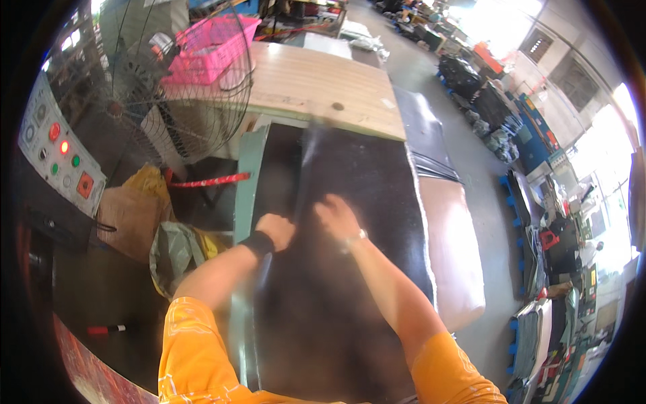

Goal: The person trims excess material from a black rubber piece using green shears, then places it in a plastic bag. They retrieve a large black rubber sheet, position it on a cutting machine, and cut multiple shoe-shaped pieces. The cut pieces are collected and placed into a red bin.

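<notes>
A large, dark, glossy sheet (377, 182) covers the worktop below me, with a pale edge along its right side. A raised fold (306, 161) runs lengthwise through it, towards my hands. My left hand (277, 231), with a black band at the wrist, is closed at the lower end of this fold and appears to grip the sheet. Just right of the fold, my right hand (338, 217) hovers over or rests on the sheet; which one I cannot tell. Its fingers are bent and somewhat apart, slightly blurred, with nothing visible in them.
Beyond the sheet lies a wooden tabletop (323, 74) with a pink basket (214, 50). A caged fan (182, 87) stands at the left, near a control panel (64, 151) with a lit red lamp. Bags (178, 249) sit below. A pale padded roll (452, 249) lies right.
</notes>
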Action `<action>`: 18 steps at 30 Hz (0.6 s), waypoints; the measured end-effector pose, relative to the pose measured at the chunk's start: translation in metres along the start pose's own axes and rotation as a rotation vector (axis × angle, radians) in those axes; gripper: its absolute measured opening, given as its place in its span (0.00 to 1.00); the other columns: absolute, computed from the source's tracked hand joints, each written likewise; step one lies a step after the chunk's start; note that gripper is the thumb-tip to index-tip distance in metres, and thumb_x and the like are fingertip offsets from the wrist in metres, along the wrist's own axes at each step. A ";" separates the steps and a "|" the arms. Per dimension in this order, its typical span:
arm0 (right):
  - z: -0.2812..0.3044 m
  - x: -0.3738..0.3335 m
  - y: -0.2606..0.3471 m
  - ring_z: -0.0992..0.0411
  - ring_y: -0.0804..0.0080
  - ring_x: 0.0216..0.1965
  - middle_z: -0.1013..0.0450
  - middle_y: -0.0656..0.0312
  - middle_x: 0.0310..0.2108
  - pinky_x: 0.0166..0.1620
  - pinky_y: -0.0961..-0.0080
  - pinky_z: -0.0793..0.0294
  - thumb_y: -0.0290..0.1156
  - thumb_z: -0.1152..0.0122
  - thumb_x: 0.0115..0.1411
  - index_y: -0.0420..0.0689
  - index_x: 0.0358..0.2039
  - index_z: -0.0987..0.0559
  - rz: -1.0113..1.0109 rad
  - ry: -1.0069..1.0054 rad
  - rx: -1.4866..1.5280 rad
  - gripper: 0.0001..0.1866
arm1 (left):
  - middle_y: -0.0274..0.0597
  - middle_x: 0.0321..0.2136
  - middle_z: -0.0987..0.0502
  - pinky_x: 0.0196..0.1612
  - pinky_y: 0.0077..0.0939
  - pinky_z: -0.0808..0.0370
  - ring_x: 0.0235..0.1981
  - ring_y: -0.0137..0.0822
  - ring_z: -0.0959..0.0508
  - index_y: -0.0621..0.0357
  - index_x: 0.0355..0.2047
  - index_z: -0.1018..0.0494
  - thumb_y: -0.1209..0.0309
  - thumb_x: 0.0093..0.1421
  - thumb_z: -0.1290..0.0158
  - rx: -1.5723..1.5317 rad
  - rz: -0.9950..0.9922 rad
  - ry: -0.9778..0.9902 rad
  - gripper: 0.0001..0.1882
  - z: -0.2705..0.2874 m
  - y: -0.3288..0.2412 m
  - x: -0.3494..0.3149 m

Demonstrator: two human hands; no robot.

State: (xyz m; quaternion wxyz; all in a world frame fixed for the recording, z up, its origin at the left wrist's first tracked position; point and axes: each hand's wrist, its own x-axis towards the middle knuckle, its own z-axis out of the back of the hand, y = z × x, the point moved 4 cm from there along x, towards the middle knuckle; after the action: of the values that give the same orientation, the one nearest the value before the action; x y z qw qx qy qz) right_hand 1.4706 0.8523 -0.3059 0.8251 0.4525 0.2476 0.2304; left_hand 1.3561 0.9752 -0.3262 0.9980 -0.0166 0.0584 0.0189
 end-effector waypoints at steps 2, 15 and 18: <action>-0.028 0.033 0.006 0.28 0.56 0.46 0.27 0.45 0.43 0.50 0.68 0.31 0.54 0.40 0.52 0.32 0.53 0.34 -0.070 -0.071 -0.026 0.39 | 0.44 0.22 0.21 0.28 0.37 0.24 0.26 0.42 0.19 0.53 0.20 0.21 0.68 0.51 0.52 -0.046 -0.091 -0.116 0.11 0.007 -0.014 0.000; 0.006 -0.073 -0.042 0.27 0.43 0.41 0.27 0.40 0.35 0.44 0.54 0.29 0.46 0.60 0.62 0.36 0.34 0.25 -0.175 -0.115 -0.368 0.24 | 0.47 0.31 0.26 0.42 0.43 0.30 0.39 0.50 0.27 0.57 0.28 0.29 0.77 0.41 0.46 -0.266 -0.028 -0.265 0.10 -0.009 -0.043 -0.027; 0.006 -0.143 -0.037 0.28 0.44 0.40 0.27 0.40 0.38 0.44 0.55 0.30 0.46 0.62 0.61 0.37 0.35 0.23 -0.228 -0.078 0.008 0.25 | 0.56 0.50 0.32 0.59 0.40 0.40 0.56 0.53 0.36 0.61 0.52 0.34 0.82 0.47 0.51 -0.467 0.158 -0.756 0.28 -0.007 -0.052 -0.058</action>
State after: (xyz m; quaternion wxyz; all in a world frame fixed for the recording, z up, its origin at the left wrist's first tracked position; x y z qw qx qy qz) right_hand 1.3700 0.7438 -0.3066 0.8531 0.4335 0.2661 0.1165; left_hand 1.2996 0.9206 -0.3247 0.9142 -0.2289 -0.3151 0.1124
